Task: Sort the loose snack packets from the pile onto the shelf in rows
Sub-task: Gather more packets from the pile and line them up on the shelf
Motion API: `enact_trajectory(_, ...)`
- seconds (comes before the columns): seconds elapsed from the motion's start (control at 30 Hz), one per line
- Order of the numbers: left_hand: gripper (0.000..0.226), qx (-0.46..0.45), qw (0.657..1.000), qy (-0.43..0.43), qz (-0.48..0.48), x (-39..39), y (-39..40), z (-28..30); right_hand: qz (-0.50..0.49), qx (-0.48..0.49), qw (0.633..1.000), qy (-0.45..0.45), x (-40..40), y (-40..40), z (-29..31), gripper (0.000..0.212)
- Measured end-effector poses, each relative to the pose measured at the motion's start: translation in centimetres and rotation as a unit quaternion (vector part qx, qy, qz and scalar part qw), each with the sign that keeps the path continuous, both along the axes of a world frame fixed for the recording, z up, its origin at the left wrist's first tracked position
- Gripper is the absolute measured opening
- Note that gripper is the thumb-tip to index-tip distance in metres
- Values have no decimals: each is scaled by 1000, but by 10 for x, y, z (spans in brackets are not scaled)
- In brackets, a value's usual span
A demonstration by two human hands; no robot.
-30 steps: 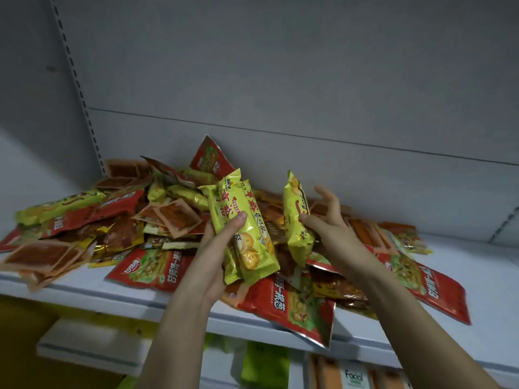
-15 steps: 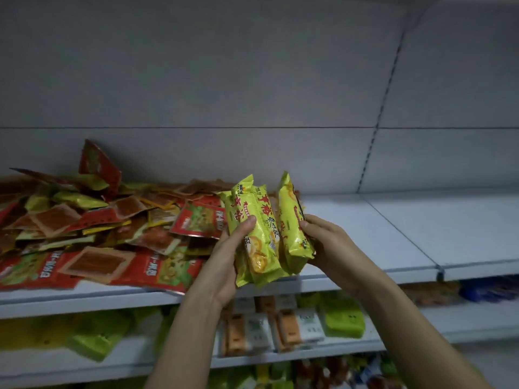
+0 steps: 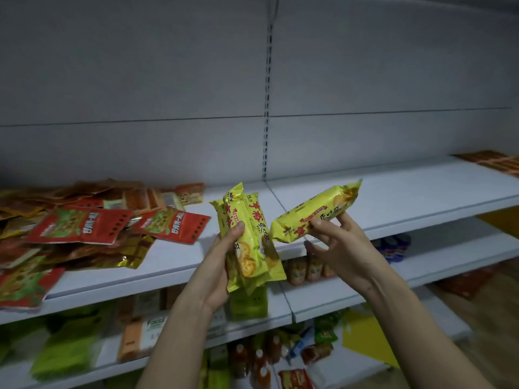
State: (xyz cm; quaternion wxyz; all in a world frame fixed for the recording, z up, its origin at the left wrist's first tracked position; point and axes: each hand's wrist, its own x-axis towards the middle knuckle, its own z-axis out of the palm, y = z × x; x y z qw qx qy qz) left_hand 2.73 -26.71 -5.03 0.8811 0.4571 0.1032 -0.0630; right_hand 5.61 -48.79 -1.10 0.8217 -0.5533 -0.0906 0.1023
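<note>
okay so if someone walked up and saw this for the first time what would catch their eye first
Most likely the bright yellow-green plastic biscuit packets in mid-frame: the left hand grips a bunch of upright packets, while the right hand pinches a single tilted packet beside them. Next, the jumbled pile of red and brown foil snack packets on the left of the white metal shelf.

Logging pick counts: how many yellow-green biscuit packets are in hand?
3 visible: two stacked upright in the left hand, front packet and back packet; one tilted packet in the right hand. More may hide behind the stack.
</note>
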Motion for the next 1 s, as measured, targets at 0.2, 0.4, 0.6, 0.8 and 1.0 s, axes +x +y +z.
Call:
enact_trajectory(0.2,65,-29,999,2,-24,61,-73,-2,-128,-28,986,-108,43,-63,-22,48)
enact_trajectory(0.4,62,-64,997,9,-38,155,-161,-8,-172,-156,951,-205,105,-135,-33,47)
enact_trajectory(0.6,69,-57,997,8,-50,251,-246,-4,-126,-358,868,-321,174,-210,-39,55)
enact_trajectory(0.8,79,-66,993,-5,-95,326,-323,-8,-92,-339,908,-229,225,-287,-33,57)
enact_trajectory(1.0,66,-62,992,-24,-103,356,-415,-12,-82,-319,933,-143,256,-371,-22,52)
